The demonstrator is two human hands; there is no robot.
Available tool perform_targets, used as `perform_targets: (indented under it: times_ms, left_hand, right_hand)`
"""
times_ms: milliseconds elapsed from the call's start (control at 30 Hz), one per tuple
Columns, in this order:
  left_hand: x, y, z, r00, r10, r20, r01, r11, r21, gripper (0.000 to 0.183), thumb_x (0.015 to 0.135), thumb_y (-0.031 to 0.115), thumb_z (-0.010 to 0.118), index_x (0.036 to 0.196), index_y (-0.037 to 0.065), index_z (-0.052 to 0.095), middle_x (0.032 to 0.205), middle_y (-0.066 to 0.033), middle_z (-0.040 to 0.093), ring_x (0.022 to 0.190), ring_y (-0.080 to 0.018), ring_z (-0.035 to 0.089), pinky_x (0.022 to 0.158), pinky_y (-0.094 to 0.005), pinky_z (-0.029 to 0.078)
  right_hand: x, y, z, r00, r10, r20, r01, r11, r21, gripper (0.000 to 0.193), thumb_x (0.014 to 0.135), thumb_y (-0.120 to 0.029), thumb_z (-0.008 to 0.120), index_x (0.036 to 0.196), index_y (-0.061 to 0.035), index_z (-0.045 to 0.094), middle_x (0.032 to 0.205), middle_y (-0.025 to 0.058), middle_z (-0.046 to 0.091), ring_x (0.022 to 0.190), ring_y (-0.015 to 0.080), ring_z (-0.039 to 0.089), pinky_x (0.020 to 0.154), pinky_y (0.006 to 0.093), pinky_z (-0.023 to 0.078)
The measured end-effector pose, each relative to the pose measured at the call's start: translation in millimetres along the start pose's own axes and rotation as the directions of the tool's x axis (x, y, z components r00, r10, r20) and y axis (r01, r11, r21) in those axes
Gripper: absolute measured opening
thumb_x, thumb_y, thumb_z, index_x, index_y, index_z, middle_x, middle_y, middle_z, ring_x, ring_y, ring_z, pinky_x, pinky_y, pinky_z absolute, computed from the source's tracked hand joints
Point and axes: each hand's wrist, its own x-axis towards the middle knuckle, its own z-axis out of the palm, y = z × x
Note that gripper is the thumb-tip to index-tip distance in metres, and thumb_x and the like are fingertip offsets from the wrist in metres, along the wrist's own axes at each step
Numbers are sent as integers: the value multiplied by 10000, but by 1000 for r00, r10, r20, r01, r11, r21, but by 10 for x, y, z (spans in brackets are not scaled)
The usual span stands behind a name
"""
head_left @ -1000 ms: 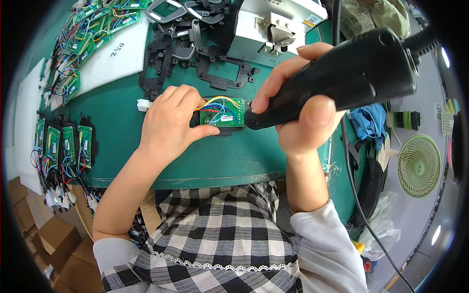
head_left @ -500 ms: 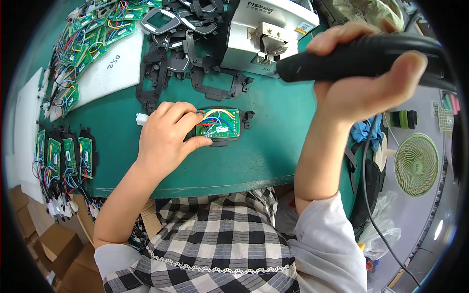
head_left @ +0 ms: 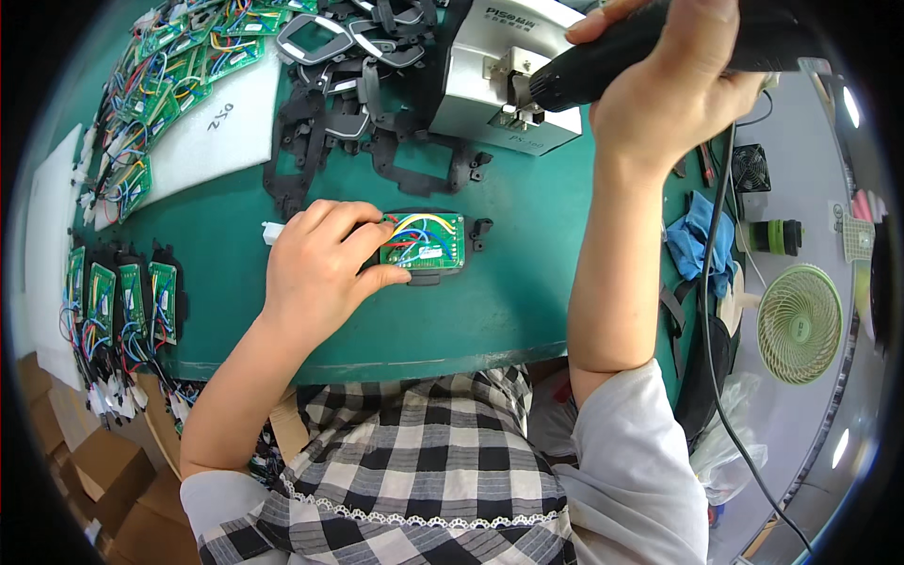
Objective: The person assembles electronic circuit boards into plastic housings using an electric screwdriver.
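Pinning a frame-seated circuit board [head_left: 428, 245] with the left hand [head_left: 323, 262], right hand [head_left: 657, 105] gripping an electric screwdriver [head_left: 598, 73]; bare black frames [head_left: 460, 169] remain.

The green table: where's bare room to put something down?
Bare table shows between the circuit board and the right forearm, and between the left hand and the row of boards. It looks crowded at the far side: black frames, the silver machine and heaped boards.

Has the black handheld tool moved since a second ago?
Yes: the tool went from beside the circuit board forward to the silver machine; contact unclear.
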Motion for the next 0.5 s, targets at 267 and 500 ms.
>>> perform_targets:
  times_ms: [267, 500]
  left_hand:
    - [-55, -3, 36, 999, 5, -34, -4, 999, 36, 407, 633, 333, 819, 927, 73, 714, 995, -23, 688, 890, -231, 637, 793, -375, 509]
    - [-69, -7, 49, 998, 26, -52, -23, 999, 45, 398, 638, 356, 810, 937, 110, 716, 1011, 19, 670, 904, -176, 610, 761, -333, 486]
  right_hand:
    - [-653, 180, 348, 966, 44, -254, -226, 619, -752, 625, 862, -501, 685, 1119, 29, 475, 596, 89, 548, 427, 180, 545, 420, 265, 429]
    - [-784, 319, 217, 973, 229, -23, -166, 632, -757, 382, 812, -261, 802, 996, -21, 568, 715, -9, 561, 585, 83, 519, 522, 227, 394]
